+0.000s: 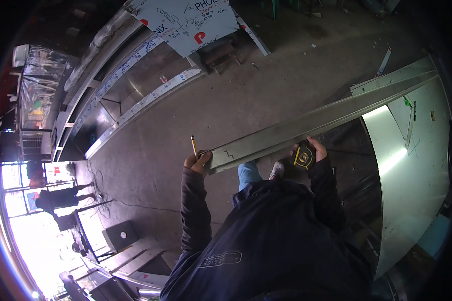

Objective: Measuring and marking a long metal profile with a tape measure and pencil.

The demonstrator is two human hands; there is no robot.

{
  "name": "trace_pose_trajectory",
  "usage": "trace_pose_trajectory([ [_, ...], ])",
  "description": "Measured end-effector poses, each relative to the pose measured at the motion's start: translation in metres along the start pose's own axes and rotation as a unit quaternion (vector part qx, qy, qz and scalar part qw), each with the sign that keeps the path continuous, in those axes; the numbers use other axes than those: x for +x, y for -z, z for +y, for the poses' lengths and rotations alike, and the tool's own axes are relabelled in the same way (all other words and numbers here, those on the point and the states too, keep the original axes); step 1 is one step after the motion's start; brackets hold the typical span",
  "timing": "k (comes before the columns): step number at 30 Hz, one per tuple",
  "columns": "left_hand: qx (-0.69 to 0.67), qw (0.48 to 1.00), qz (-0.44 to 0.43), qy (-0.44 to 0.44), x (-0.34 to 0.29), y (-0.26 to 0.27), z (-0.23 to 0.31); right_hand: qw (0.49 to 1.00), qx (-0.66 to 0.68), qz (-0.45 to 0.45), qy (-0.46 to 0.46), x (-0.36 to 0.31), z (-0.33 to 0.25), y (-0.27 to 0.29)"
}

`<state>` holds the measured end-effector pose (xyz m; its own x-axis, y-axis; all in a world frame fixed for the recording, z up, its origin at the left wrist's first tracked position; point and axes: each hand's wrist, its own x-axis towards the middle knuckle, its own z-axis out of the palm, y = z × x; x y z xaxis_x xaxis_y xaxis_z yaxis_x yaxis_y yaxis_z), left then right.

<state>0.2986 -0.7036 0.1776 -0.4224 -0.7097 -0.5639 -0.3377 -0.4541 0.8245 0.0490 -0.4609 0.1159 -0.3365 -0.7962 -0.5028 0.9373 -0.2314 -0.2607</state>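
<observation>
A long folded metal strip (286, 123) crosses in front of me, its far right end reaching over a sheet-covered surface. My left hand (198, 163) grips its near left end, and a yellow pencil (193, 144) sticks up from between the same fingers. A dark zigzag mark is drawn on the strip close to that hand. My right hand (314, 149) is closed around a black and yellow tape measure (304, 156), held against the strip's lower edge. No blade shows pulled out of the tape's case, as far as I can see.
A shiny metal sheet (412, 165) lies at the right. On the left stands a long metal frame (150, 95) with a film-covered panel (186, 30) on it. A cable (135, 204) runs across the floor. A person (60, 198) is farther off at the left.
</observation>
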Motion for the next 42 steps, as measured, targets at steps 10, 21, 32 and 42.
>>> trace_pose_trajectory([
  [10, 0.009, 1.000, -0.002, -0.009, -0.001, 0.002, 0.007, 0.999, -0.019, 0.008, 0.033, 0.002, 0.000, -0.005],
  [21, 0.013, 1.000, -0.020, -0.001, 0.000, 0.003, 0.012, 0.999, -0.020, 0.048, 0.015, -0.001, -0.001, -0.015],
  [32, 0.011, 1.000, -0.019, -0.010, 0.004, 0.006, 0.014, 0.999, -0.017, 0.009, 0.030, 0.001, 0.001, -0.017],
  [42, 0.042, 0.999, -0.010, -0.014, 0.003, 0.006, 0.018, 0.999, -0.016, 0.050, 0.003, 0.000, -0.002, -0.020],
])
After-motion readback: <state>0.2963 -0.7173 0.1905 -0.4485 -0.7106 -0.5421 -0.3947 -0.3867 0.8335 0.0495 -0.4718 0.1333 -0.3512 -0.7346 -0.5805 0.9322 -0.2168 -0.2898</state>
